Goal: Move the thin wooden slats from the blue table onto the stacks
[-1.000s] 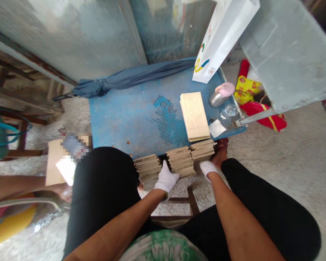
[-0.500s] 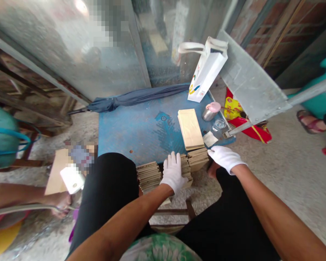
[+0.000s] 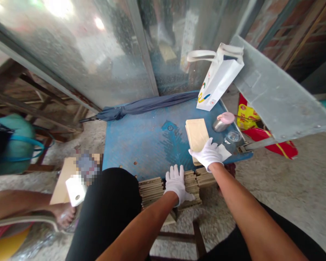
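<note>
My left hand (image 3: pixel 176 185), in a white glove, lies with fingers stretched out over the edges of thin wooden boards (image 3: pixel 191 186) packed in rows at the table's near edge. My right hand (image 3: pixel 208 155), also gloved in white, spans the near end of a pale stack of thin wooden boards (image 3: pixel 197 131) lying flat on the blue table (image 3: pixel 141 141). Its thumb is at the stack's left edge and its fingers at the right edge. More packed boards (image 3: pixel 151 190) stand left of my left hand.
A dark folded umbrella (image 3: pixel 149 104) lies along the table's back edge. A white paper bag (image 3: pixel 216 85), a metal cup with a pink lid (image 3: pixel 221 122) and a clear container (image 3: pixel 232 137) stand at the right. A metal panel (image 3: pixel 277 94) juts out there. At the left is another person's foot (image 3: pixel 65 214).
My right hand has moved left and away from me, from the packed boards' right end onto the pale stack. My left hand stays on the packed boards. The view has shifted.
</note>
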Motion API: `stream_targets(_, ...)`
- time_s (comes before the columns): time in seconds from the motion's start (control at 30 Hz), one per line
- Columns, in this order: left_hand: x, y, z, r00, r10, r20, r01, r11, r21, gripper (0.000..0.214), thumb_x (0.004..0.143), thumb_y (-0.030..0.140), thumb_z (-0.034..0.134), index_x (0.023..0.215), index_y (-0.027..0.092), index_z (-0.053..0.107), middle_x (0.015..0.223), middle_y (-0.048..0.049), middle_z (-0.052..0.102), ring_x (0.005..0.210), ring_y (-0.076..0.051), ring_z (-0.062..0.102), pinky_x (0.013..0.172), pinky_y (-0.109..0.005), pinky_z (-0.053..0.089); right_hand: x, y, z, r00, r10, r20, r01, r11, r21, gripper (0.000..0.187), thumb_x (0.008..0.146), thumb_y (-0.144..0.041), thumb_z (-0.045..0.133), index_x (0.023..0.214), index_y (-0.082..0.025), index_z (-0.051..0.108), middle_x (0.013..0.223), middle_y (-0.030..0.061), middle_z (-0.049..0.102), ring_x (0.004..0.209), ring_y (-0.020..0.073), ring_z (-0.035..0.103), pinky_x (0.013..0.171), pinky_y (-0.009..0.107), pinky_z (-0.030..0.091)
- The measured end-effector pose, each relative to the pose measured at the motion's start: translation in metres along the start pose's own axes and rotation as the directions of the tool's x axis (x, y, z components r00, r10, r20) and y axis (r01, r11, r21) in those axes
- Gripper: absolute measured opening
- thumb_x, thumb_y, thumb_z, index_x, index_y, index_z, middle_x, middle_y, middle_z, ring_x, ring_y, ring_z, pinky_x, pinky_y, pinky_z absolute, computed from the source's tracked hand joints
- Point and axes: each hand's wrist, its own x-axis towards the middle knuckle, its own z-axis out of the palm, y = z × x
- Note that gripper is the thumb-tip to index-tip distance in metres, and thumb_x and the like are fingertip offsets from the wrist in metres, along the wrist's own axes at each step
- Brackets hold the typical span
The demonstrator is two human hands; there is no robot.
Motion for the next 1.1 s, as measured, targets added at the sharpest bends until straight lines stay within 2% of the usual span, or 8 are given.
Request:
stream_targets(0.13,0.005,-0.003,0.004,1.0,-0.003,0.022,0.004,0.999,-0.042,0.142,0.044,0.065,0.074,0.153,0.012,0.0,0.159,-0.0201,-0.005,0.145,-0.04,-0.005,0.116,-0.055,0.007,0.009,-0.014,0.014,0.996,0.084,0.007,-0.084,0.996,0.004,0.133,0.057,-0.085,0.056,0.151,-0.009,0.0,0.15,0.0292,0.016,0.135,0.0425,0.026,0.104,0.054,0.029)
stream_targets(0.23,0.007,-0.006,0.008,1.0,0.019,0.019,-0.017,0.995,-0.098,0.147,0.04,0.07,0.073,0.153,0.013,-0.001,0.158,-0.0199,-0.007,0.145,-0.04,-0.007,0.116,-0.056,0.005,0.013,-0.022,0.018,0.99,0.144,-0.014,-0.143,0.99,0.007,0.13,0.057,-0.079,0.061,0.151,-0.011,0.001,0.149,0.0299,0.015,0.135,0.0435,0.027,0.101,0.056,0.032)
stream_targets(0.33,0.005,-0.008,0.007,0.999,0.034,0.016,-0.031,0.989,-0.143,0.149,0.037,0.07,0.075,0.153,0.014,-0.001,0.158,-0.0196,-0.008,0.145,-0.039,-0.009,0.116,-0.055,0.003,0.014,-0.026,0.017,0.986,0.164,-0.016,-0.164,0.986,0.015,0.125,0.059,-0.07,0.065,0.151,-0.013,0.003,0.144,0.0295,0.023,0.129,0.0427,0.035,0.095,0.055,0.038)
stream_targets(0.47,0.003,-0.01,0.006,0.997,0.058,0.045,-0.049,0.982,-0.183,0.145,0.04,0.067,0.075,0.153,0.013,0.0,0.159,-0.019,-0.007,0.145,-0.04,-0.009,0.116,-0.056,0.004,0.013,-0.027,0.012,0.988,0.156,-0.008,-0.156,0.988,0.021,0.122,0.06,-0.065,0.067,0.151,-0.012,0.004,0.131,0.0267,0.038,0.115,0.0398,0.049,0.089,0.051,0.044)
stream_targets(0.63,0.007,-0.012,0.012,0.997,0.081,0.006,-0.078,0.977,-0.201,0.143,0.043,0.065,0.075,0.153,0.014,-0.002,0.159,-0.0182,-0.008,0.144,-0.039,-0.01,0.115,-0.058,0.004,0.015,-0.024,0.011,0.992,0.127,-0.012,-0.127,0.992,0.0,0.129,0.057,-0.068,0.069,0.15,-0.007,0.004,0.128,0.0295,0.041,0.112,0.0398,0.053,0.087,0.047,0.045)
stream_targets(0.8,0.008,-0.012,0.018,0.996,0.086,0.02,-0.081,0.981,-0.177,0.142,0.045,0.062,0.076,0.153,0.014,-0.002,0.159,-0.0177,-0.008,0.145,-0.04,-0.009,0.115,-0.059,0.006,0.016,-0.022,0.013,0.995,0.099,-0.021,-0.099,0.995,0.012,0.131,0.055,-0.069,0.071,0.149,-0.004,0.006,0.125,0.0321,0.045,0.111,0.0418,0.054,0.084,0.047,0.046)
stream_targets(1.0,0.009,-0.012,0.021,0.996,0.087,-0.016,-0.088,0.98,-0.178,0.146,0.042,0.071,0.073,0.153,0.014,-0.003,0.159,-0.0188,-0.008,0.145,-0.041,-0.008,0.115,-0.059,0.007,0.016,-0.024,-0.004,0.994,0.107,-0.01,-0.107,0.993,0.056,0.136,0.049,-0.069,0.074,0.149,-0.004,0.008,0.128,0.0353,0.044,0.113,0.044,0.054,0.083,0.049,0.047)
stream_targets(1.1,0.011,-0.013,0.025,0.996,0.084,-0.031,-0.088,0.984,-0.156,0.147,0.041,0.07,0.074,0.153,0.014,-0.003,0.158,-0.0197,-0.007,0.145,-0.041,-0.008,0.115,-0.059,0.008,0.012,-0.022,-0.022,0.998,0.069,0.015,-0.07,0.993,0.097,0.129,0.049,-0.07,0.074,0.145,-0.002,0.02,0.125,0.0339,0.049,0.113,0.0429,0.054,0.085,0.048,0.047)
